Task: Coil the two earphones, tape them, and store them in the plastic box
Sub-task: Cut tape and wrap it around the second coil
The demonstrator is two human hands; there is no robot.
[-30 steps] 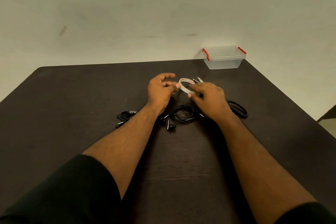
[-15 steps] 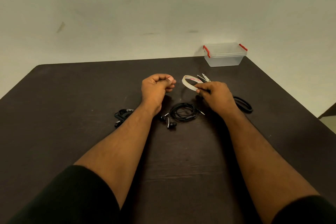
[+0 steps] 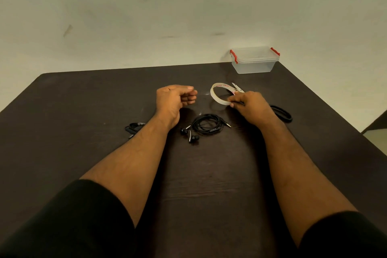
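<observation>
On the dark table the right hand pinches the near rim of a thin white tape roll, holding it tilted above the tabletop; small scissors lie just behind it. The left hand hovers to the left, fingers loosely curled with thumb near fingertip; whether it pinches a clear strip of tape cannot be told. Between the two forearms lies one coiled black earphone, its two buds splayed toward the left wrist and its plug pointing right. The other earphone sits bundled just left of the left forearm, partly hidden by it. A black loop of cord lies right of the right hand, near the table's right edge. The plastic box (clear, lid on, red clasps at both ends) stands at the far right corner against the wall, well apart from the hands, with bare tabletop between.
</observation>
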